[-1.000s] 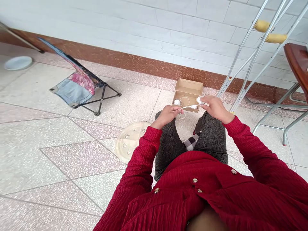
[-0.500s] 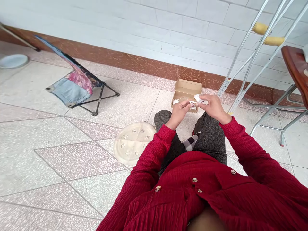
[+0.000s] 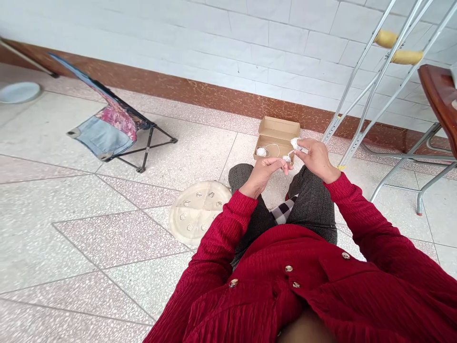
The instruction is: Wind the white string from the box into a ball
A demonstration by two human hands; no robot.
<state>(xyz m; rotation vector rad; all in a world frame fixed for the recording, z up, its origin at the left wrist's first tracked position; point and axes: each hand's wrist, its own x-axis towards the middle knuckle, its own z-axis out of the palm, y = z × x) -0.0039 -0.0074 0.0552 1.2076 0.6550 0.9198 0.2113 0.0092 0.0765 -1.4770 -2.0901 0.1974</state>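
- Speckled terrazzo floor [image 3: 143, 271] below.
- Small white yarn bundle [image 3: 294, 143] pinched in right hand [image 3: 315, 158]; hold snug, don't crush.
- Left hand [image 3: 266, 172] just beside, honestly can't tell grip; keep thin white strand [image 3: 291, 153] lightly taut.
- Open brown cardboard box [image 3: 278, 127] nearby.

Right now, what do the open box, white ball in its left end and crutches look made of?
Open box: likely cardboard; matte brown, folded walls.
White ball: probably yarn; matte, thin strand looping beside it; fibre unclear.
Crutches: metal, perhaps aluminium; silvery, smooth tubes. Yellow grips: matte, foam or rubber, can't tell.
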